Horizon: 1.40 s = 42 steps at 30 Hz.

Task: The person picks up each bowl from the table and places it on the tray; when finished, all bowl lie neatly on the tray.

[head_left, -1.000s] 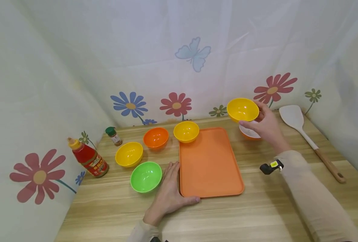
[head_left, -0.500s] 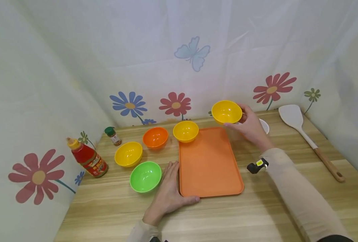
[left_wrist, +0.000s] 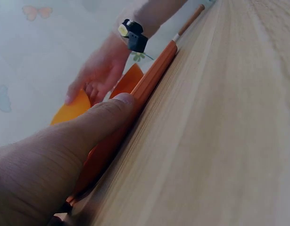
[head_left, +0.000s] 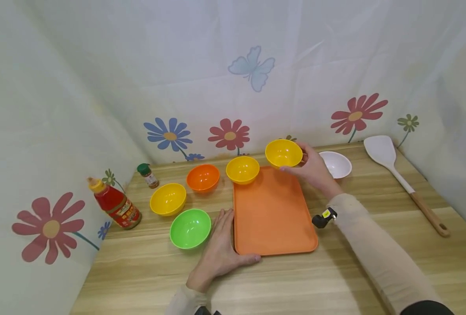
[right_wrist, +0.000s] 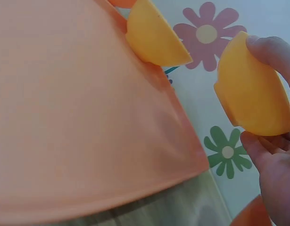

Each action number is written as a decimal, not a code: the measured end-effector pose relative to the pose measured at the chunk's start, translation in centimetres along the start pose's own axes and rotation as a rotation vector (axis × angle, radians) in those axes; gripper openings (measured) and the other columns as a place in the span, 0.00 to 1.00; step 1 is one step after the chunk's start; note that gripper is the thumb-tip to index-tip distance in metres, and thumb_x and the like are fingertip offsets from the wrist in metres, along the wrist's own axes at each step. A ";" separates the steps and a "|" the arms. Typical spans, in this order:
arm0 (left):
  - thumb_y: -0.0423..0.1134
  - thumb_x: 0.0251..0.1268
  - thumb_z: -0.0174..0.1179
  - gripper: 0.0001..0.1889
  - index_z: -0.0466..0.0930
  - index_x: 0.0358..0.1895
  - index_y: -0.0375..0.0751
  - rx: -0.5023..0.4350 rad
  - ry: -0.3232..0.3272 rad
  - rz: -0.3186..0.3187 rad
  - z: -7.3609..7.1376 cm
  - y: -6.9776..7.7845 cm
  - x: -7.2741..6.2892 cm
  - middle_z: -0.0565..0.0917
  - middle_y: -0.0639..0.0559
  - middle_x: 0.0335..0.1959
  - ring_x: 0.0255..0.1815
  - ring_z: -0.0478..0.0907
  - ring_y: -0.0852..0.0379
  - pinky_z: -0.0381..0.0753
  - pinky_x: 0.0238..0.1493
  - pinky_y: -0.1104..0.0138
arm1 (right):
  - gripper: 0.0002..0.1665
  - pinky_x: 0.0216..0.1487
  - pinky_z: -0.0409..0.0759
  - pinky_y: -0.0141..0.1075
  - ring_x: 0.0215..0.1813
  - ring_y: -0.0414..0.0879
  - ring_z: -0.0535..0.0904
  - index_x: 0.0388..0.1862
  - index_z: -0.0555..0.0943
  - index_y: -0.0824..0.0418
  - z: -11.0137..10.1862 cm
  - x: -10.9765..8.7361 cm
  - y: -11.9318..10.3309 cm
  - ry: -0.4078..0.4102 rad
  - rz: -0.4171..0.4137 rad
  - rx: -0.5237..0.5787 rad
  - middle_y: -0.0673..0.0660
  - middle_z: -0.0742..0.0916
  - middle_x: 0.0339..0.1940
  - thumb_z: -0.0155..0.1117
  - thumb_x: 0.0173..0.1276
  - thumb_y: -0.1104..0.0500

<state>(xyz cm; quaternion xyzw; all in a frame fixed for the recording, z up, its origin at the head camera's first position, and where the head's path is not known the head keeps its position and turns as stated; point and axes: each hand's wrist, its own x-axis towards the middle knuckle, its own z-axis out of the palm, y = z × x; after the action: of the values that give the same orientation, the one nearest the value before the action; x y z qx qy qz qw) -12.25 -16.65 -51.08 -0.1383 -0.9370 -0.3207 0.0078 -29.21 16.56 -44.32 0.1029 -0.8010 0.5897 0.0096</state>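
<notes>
My right hand grips a yellow bowl by its right side, thumb at the near edge and fingers underneath. In the right wrist view the held bowl is in the air beyond the far corner of the orange tray. Another yellow bowl sits on the tray's far left corner. My left hand rests against the tray's near left corner, fingers along the left side and thumb at the front edge. The left wrist view shows that thumb on the rim.
Left of the tray stand an orange bowl, a yellow bowl and a green bowl. A sauce bottle and a green-capped spice jar are farther left. To the right are a white-lined bowl and a spatula.
My right hand has carried the yellow bowl leftward and slightly down, from above the white-lined bowl to the tray's far edge. The white-lined bowl has come into fuller view. My left hand stays put.
</notes>
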 end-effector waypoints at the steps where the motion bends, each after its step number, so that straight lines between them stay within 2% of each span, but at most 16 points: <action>1: 0.82 0.38 0.82 0.81 0.50 0.92 0.42 -0.004 0.000 0.000 0.0 0.0 0.0 0.59 0.41 0.91 0.94 0.44 0.41 0.47 0.92 0.46 | 0.60 0.83 0.74 0.55 0.79 0.58 0.75 0.88 0.64 0.57 0.1 0.0 0.2 0.003 0.006 -0.005 0.58 0.77 0.82 0.88 0.65 0.45; 14: 0.83 0.39 0.81 0.80 0.50 0.93 0.44 0.002 0.001 0.011 -0.1 0.3 0.1 0.60 0.44 0.91 0.94 0.45 0.40 0.47 0.92 0.46 | 0.66 0.86 0.69 0.60 0.83 0.63 0.72 0.90 0.63 0.59 1.1 0.4 2.5 -0.039 0.043 -0.120 0.62 0.75 0.84 0.88 0.63 0.39; 18: 0.82 0.39 0.81 0.80 0.50 0.92 0.44 0.000 0.000 0.015 -0.1 0.3 0.0 0.61 0.45 0.91 0.94 0.45 0.40 0.45 0.93 0.46 | 0.62 0.86 0.69 0.59 0.80 0.61 0.74 0.87 0.66 0.56 1.2 0.5 3.2 -0.066 0.039 -0.118 0.60 0.77 0.81 0.89 0.63 0.39; 22: 0.82 0.39 0.81 0.80 0.50 0.92 0.43 -0.002 -0.001 0.015 -0.1 0.3 0.0 0.60 0.44 0.91 0.94 0.45 0.40 0.45 0.92 0.46 | 0.64 0.84 0.72 0.59 0.78 0.61 0.76 0.89 0.63 0.55 1.3 0.4 3.5 -0.098 0.056 -0.139 0.61 0.77 0.81 0.88 0.64 0.39; 28: 0.83 0.39 0.80 0.81 0.50 0.92 0.42 0.002 -0.004 0.003 0.0 0.3 0.0 0.59 0.41 0.91 0.94 0.44 0.41 0.48 0.92 0.45 | 0.67 0.81 0.76 0.60 0.77 0.65 0.77 0.92 0.60 0.56 1.5 0.4 3.6 -0.128 0.080 -0.195 0.63 0.77 0.82 0.87 0.64 0.37; 32: 0.83 0.39 0.80 0.81 0.50 0.92 0.42 0.009 -0.004 0.001 0.1 0.2 0.1 0.58 0.41 0.91 0.94 0.44 0.41 0.48 0.92 0.45 | 0.74 0.84 0.72 0.60 0.81 0.66 0.73 0.94 0.54 0.59 1.6 0.5 3.5 -0.123 0.078 -0.227 0.66 0.72 0.86 0.88 0.63 0.37; 36: 0.83 0.39 0.80 0.81 0.50 0.92 0.43 0.012 -0.005 -0.001 0.0 0.2 0.0 0.58 0.41 0.91 0.95 0.44 0.42 0.48 0.92 0.46 | 0.79 0.87 0.66 0.62 0.85 0.68 0.68 0.95 0.45 0.58 1.7 0.3 3.2 -0.125 0.083 -0.236 0.66 0.65 0.90 0.88 0.62 0.36; 39: 0.83 0.39 0.80 0.81 0.49 0.93 0.43 0.013 -0.005 -0.003 0.0 0.2 0.0 0.58 0.41 0.92 0.95 0.44 0.42 0.48 0.92 0.45 | 0.78 0.86 0.65 0.64 0.86 0.69 0.66 0.96 0.45 0.55 1.6 0.0 2.7 -0.121 0.067 -0.203 0.64 0.65 0.90 0.88 0.64 0.39; 42: 0.84 0.39 0.79 0.81 0.49 0.93 0.43 0.015 -0.003 -0.005 0.0 0.1 -0.1 0.58 0.41 0.92 0.95 0.44 0.42 0.49 0.92 0.45 | 0.74 0.85 0.67 0.64 0.85 0.68 0.67 0.95 0.50 0.54 1.4 -0.3 1.9 -0.091 0.056 -0.151 0.63 0.67 0.89 0.88 0.64 0.41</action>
<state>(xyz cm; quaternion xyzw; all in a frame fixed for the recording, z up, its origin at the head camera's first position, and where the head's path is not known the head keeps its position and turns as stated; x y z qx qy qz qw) -12.09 -16.58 -50.99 -0.1361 -0.9398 -0.3135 0.0065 -29.07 15.83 -46.62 0.1060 -0.8455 0.5222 -0.0353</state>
